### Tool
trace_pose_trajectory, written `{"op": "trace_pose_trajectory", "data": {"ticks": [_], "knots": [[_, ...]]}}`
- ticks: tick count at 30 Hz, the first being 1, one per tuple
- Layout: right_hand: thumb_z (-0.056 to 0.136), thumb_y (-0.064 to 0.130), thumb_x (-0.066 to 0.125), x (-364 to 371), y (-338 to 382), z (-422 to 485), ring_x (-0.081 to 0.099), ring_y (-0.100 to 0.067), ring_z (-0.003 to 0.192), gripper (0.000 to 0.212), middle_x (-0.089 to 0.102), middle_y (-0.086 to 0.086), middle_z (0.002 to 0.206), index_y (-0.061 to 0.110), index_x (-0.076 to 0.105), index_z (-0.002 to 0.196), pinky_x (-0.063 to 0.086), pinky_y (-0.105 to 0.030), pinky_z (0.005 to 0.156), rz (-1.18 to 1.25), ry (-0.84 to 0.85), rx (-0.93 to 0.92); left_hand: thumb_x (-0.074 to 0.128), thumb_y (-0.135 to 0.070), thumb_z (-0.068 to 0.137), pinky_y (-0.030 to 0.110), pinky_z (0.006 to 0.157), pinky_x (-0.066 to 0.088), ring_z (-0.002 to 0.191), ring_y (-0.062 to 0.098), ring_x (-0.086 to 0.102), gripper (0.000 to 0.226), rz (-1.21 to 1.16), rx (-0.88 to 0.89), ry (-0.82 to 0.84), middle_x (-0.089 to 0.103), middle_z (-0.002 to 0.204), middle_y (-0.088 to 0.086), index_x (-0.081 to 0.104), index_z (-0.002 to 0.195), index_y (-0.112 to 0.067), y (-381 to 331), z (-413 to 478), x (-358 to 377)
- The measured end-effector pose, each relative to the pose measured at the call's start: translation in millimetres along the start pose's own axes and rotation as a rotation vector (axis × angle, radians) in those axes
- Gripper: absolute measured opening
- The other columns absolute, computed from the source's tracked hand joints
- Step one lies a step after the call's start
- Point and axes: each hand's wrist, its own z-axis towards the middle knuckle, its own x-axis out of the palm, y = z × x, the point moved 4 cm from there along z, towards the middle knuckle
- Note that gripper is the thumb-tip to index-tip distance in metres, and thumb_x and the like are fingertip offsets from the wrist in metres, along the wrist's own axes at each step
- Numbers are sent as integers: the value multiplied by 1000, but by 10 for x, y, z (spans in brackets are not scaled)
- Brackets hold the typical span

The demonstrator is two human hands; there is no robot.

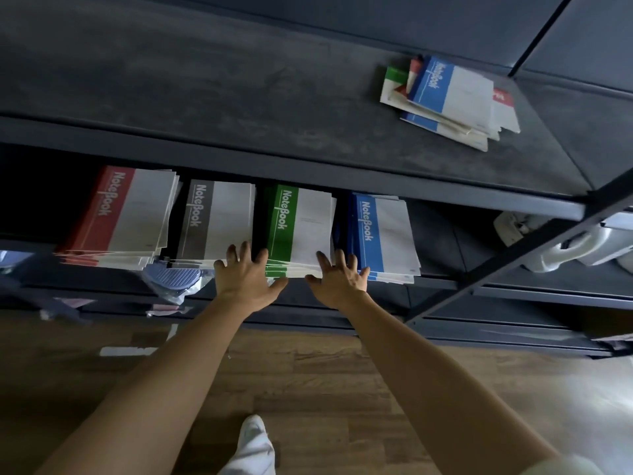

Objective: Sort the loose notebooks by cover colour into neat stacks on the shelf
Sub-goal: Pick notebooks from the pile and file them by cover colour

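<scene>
a: where are the hands?
b: both are at the near edge of the green stack (pixel 301 228). the left hand (pixel 245 275) is at its left corner and the right hand (pixel 339 279) at its right corner. fingers are spread and straight, touching the edge, gripping nothing.
a: and the stacks?
b: four in a row on the lower shelf (pixel 435 241): red stack (pixel 126 214), grey stack (pixel 215 221), the green one, blue stack (pixel 383 234), each just beside the next.
a: any loose ones?
b: a mixed loose pile (pixel 452 97) lies askew at the far right of the upper shelf (pixel 205 80), blue cover on top.
</scene>
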Motion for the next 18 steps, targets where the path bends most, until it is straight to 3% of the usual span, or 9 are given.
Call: {"op": "trace_pose_trajectory", "data": {"ticks": [11,18], "knots": [[93,60,30,142,-945,-1207,7,-35,143,66,7,-6,157,30,13,150,12,-61,110,-29,-64,-34,34,-68,88,50,105,28,139,35,19,73,-27,39,-37,15,154,10,23,146,-26,-1127,-1156,-53],[95,57,29,-751,-1589,-1804,15,-35,140,61,17,-9,153,27,21,147,16,-60,110,-1,-243,15,34,-69,87,44,104,31,137,34,20,75,-48,64,-208,16,153,11,22,146,-26,-1628,-1462,-876]]}}
